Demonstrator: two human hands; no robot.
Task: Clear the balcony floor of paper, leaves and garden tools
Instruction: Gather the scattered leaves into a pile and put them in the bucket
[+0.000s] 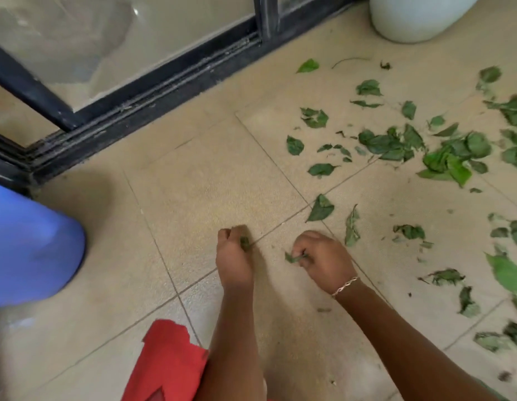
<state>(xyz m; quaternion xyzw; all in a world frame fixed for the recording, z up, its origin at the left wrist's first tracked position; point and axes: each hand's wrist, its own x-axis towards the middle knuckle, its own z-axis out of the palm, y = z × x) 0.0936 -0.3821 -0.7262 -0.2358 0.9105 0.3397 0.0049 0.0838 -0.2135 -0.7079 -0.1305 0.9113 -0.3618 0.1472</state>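
Both my hands are low over the beige tiled balcony floor (208, 183). My left hand (234, 256) is curled round a small green leaf (245, 243). My right hand (323, 259), with a thin bracelet on its wrist, pinches another green leaf (293, 257) whose tip sticks out to the left. Several more green leaves lie scattered over the floor to the right, the thickest heap (451, 157) at mid right. Two single leaves (320, 208) lie just beyond my right hand. No paper or garden tools are in view.
A blue plastic container (28, 247) stands at the left edge. A white pot (416, 15) stands at the top right. A black sliding-door frame (153, 94) runs diagonally across the top. Red cloth (167, 363) shows at the bottom, beside my left forearm.
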